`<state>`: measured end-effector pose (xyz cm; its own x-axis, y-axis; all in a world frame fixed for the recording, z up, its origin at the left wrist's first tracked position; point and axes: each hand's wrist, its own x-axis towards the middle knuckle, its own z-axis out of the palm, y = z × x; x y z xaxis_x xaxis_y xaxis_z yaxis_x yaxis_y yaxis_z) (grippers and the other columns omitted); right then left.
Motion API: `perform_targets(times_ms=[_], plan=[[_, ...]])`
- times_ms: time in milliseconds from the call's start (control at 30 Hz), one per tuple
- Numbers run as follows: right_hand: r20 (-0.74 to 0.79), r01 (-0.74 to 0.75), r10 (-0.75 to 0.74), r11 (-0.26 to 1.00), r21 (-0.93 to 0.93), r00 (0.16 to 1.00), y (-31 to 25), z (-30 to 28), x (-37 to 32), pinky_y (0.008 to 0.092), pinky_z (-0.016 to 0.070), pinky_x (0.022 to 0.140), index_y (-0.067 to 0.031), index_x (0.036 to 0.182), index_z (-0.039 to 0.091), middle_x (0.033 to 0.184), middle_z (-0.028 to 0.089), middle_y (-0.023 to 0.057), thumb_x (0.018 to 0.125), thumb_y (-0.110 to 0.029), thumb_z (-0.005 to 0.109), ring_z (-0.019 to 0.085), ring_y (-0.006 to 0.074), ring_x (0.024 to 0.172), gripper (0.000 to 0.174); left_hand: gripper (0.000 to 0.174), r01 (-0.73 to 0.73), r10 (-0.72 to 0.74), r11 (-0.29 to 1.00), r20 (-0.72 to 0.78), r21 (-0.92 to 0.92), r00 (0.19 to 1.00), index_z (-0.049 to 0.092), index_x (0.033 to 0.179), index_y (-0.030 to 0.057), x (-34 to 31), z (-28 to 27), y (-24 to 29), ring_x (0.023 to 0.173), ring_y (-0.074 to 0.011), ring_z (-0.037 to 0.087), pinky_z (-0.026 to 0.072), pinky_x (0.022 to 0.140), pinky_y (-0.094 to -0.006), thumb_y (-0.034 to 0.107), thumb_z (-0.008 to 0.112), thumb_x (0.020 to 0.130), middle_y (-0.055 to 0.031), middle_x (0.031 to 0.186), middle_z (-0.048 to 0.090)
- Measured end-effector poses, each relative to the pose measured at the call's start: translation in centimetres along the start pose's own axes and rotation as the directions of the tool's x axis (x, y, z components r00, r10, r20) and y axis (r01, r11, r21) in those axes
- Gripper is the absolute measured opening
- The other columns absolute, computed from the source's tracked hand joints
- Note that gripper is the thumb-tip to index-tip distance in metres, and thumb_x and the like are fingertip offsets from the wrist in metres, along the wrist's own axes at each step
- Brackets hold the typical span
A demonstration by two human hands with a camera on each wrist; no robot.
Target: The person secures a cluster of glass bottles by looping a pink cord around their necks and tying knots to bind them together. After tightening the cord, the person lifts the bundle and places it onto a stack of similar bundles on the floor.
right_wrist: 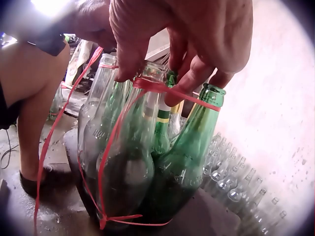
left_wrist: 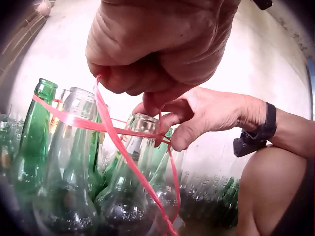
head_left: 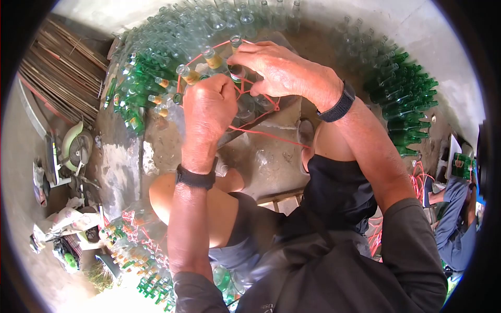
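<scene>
Several clear and green glass bottles stand bunched together, with pink plastic twine looped around their necks. My left hand is closed in a fist above the near side of the bunch, gripping a strand that runs down from its fingers in the left wrist view. Over the bunch, my right hand reaches in from the right. Its thumb and curled fingers straddle the neck of a clear bottle, where the twine crosses, beside a green bottle. A strand also passes low around the bunch in the right wrist view.
Rows of clear bottles and green bottles line the wall. Twine-tied bottles stand at the lower left. Wooden strips lean at the far left. Another person is at the right edge.
</scene>
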<state>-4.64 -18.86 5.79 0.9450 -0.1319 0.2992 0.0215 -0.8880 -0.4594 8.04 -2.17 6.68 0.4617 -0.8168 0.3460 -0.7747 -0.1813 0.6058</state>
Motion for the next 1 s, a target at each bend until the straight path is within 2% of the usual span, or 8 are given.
perform_targets(times_ms=[200, 267, 400, 600, 667, 1000], plan=[[-0.012, 0.026, -0.026, 0.999, -0.038, 1.000, 0.5, 0.6, 0.1, 0.0452, 0.0487, 0.108, -0.0046, 0.128, 0.063, 0.122, 0.063, 0.0108, 0.067, -0.008, 0.090, 0.062, 0.0352, 0.119, 0.067, 0.012, 0.071, -0.072, 0.997, 0.077, 0.013, 0.994, 0.076, 0.082, 0.0034, 1.5, 0.2, -1.1, 0.070, -0.0395, 0.070, 0.0543, 0.065, -0.0445, 0.008, 0.065, 0.086, -0.0207, 0.076, 0.070], [-0.009, 0.028, -0.028, 0.999, -0.031, 1.000, 0.6, 0.7, 0.1, 0.0448, 0.0480, 0.110, -0.0049, 0.128, 0.062, 0.122, 0.062, 0.0101, 0.068, -0.007, 0.089, 0.062, 0.0344, 0.119, 0.066, 0.014, 0.062, -0.076, 0.988, 0.094, 0.142, 0.993, 0.080, 0.087, 0.0061, 1.8, 0.1, -1.2, 0.075, -0.0385, 0.072, 0.0560, 0.070, -0.0455, 0.011, 0.067, 0.086, -0.0197, 0.081, 0.073], [-0.004, 0.030, -0.031, 0.999, -0.038, 1.000, 0.5, 0.6, 0.1, 0.0452, 0.0478, 0.110, -0.0054, 0.127, 0.062, 0.121, 0.062, 0.0095, 0.069, -0.006, 0.088, 0.063, 0.0340, 0.118, 0.064, 0.016, -0.009, -0.016, 0.987, 0.152, 0.163, 0.988, 0.082, 0.090, 0.0094, 2.5, -0.1, -2.6, 0.079, -0.0391, 0.073, 0.0571, 0.074, -0.0473, 0.016, 0.068, 0.087, -0.0175, 0.085, 0.075], [-0.018, 0.016, -0.017, 0.999, -0.045, 1.000, 0.6, 0.9, 0.1, 0.0450, 0.0470, 0.111, -0.0062, 0.123, 0.061, 0.116, 0.062, 0.0087, 0.068, -0.007, 0.089, 0.063, 0.0329, 0.116, 0.061, 0.016, 0.079, -0.175, 0.921, 0.226, 0.381, 0.958, 0.084, 0.091, 0.0144, 2.5, -0.7, -1.8, 0.085, -0.0397, 0.074, 0.0590, 0.079, -0.0479, 0.020, 0.070, 0.086, -0.0162, 0.090, 0.077], [-0.047, 0.053, -0.053, 0.999, -0.005, 0.997, 0.8, 1.1, 0.1, 0.0445, 0.0469, 0.110, -0.0066, 0.121, 0.062, 0.114, 0.062, 0.0078, 0.067, -0.008, 0.090, 0.063, 0.0318, 0.114, 0.062, 0.019, 0.105, -0.236, 0.899, 0.268, 0.425, 0.934, 0.084, 0.095, 0.0154, 2.1, -0.9, -2.1, 0.088, -0.0395, 0.075, 0.0588, 0.079, -0.0477, 0.028, 0.072, 0.088, -0.0180, 0.091, 0.076], [-0.052, -0.001, -0.001, 1.000, -0.030, 0.999, 0.0, 1.4, 0.1, 0.0433, 0.0468, 0.108, -0.0083, 0.118, 0.064, 0.108, 0.064, 0.0053, 0.074, -0.019, 0.087, 0.064, 0.0275, 0.111, 0.051, 0.021, 0.062, -0.247, 0.816, 0.251, 0.575, 0.936, 0.083, 0.093, 0.0159, 1.1, -0.6, -1.2, 0.088, -0.0407, 0.074, 0.0595, 0.081, -0.0518, 0.025, 0.065, 0.090, -0.0167, 0.092, 0.077]])
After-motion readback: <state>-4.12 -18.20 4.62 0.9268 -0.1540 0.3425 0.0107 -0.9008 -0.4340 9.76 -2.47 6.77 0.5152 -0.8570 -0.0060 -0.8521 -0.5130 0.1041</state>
